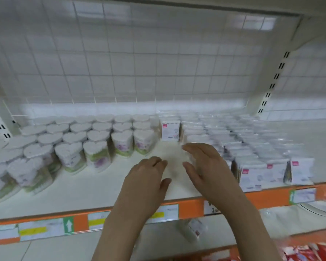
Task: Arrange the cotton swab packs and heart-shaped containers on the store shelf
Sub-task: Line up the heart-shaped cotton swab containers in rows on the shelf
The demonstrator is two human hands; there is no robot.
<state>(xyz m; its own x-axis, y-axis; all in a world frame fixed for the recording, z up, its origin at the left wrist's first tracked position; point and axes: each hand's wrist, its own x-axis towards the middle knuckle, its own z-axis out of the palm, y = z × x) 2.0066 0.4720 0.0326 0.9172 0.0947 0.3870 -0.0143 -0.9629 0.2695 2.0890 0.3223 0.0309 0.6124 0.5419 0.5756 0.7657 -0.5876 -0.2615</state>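
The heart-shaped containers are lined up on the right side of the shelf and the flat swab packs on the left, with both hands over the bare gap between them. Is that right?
Not quite: the sides are swapped. The head view shows the heart-shaped containers on the left of the shelf and the flat swab packs on the right. The left hand and right hand are indeed over the gap.

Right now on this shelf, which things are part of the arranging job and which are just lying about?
Part of the job:
heart-shaped containers, in rows on the left
cotton swab packs, in rows on the right
lone upright pack at the back of the gap
left hand and right hand, over the bare gap

Just lying about:
price labels on the orange shelf edge
red packets lower right
blurred pack on the shelf below
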